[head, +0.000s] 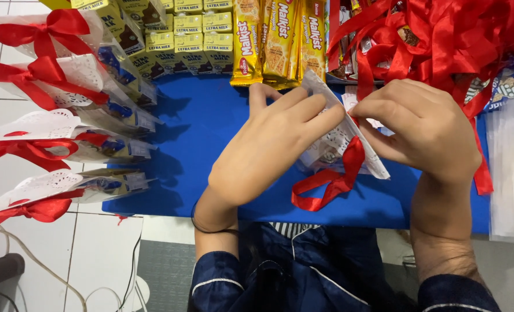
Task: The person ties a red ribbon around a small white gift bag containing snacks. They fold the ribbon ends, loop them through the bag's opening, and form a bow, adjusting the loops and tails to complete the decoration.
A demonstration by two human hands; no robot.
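Hands: left hand (271, 144) and right hand (424, 130) pinch the doily packet (341, 141).
Ribbon: red ribbon (332, 182) dangles toward surface (211, 127) front edge.
Advice: keep folds flat, ribbon centred.

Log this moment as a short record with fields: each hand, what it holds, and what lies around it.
left hand: fingers pressed on the white doily-topped packet, grip closed on its upper edge
right hand: pinching the same packet from the other side
red ribbon: tied round the packet, ends trailing onto the blue mat
finished packets: four in a row at the mat's left edge, each with a red bow
milk cartons: stacked at the far edge
biscuit packs: yellow, beside the cartons
loose ribbons: red heap, far right
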